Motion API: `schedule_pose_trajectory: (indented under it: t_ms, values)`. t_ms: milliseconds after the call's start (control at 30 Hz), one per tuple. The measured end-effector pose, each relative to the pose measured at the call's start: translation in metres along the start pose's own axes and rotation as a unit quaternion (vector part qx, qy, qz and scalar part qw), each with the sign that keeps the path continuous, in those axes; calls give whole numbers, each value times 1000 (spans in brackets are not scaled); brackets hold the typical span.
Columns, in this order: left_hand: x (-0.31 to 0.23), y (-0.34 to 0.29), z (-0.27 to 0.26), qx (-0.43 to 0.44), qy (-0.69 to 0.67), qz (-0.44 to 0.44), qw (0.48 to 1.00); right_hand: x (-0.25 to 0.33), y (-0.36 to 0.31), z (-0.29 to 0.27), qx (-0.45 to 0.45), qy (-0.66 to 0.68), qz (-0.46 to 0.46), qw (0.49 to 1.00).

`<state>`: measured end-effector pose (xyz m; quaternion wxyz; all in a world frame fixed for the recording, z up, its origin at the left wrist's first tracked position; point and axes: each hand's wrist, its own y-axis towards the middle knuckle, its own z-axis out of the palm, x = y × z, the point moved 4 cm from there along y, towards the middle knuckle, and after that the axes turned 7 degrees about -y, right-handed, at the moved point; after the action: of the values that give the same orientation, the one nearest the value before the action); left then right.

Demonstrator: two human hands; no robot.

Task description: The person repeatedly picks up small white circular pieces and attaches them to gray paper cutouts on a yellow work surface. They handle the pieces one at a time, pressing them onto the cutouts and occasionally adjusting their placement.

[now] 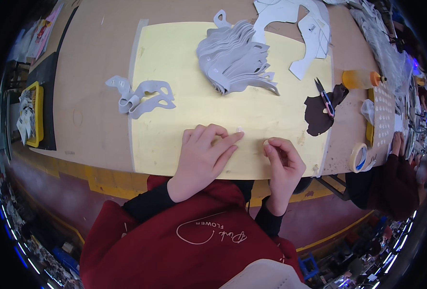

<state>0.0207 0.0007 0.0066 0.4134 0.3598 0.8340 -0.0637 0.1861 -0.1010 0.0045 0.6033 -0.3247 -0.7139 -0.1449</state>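
My left hand [205,151] rests on the yellow sheet [175,53], fingers apart and one stretched to the right. Its tip touches or nearly touches a tiny whitish piece [240,130]. Just to the right, my right hand [285,164] is closed in a pinch of thumb and forefinger; what it pinches, if anything, is too small to make out. Beyond both hands lies a thick fanned pile of grey curved cut pieces [235,55]. A few similar grey pieces [148,96] lie curled together at the left.
White cut pattern pieces [314,36] lie at the far right. Small thread snips [325,98] rest on a dark brown scrap [317,118]. Further right are an orange bottle [360,78], a tape roll [359,158] and a dotted board [384,115]. A yellow tray [40,115] stands left.
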Motion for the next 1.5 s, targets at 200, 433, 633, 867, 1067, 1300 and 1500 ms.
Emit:
schedule_pose_trajectory:
  t_ms: [200, 433, 633, 867, 1067, 1300, 1500]
  values:
    - [1, 6, 4, 9, 20, 33, 999, 11, 33, 20, 50, -125, -88, 987]
    - [4, 4, 4, 10, 39, 48, 998, 24, 48, 40, 147, -217, -164, 951]
    - [5, 4, 5, 15, 31, 48, 998, 23, 46, 42, 135, -253, -184, 940]
    - [4, 4, 5, 11, 31, 47, 998, 18, 51, 35, 97, -144, -125, 977]
    - [4, 5, 5, 9, 32, 49, 998, 16, 45, 40, 73, -202, -154, 964]
    - [5, 6, 4, 18, -1, 17, 1000, 15, 52, -9, -62, -130, -153, 978]
    - [9, 12, -2, 42, -98, -60, 993, -4, 54, -63, -111, -273, -132, 946]
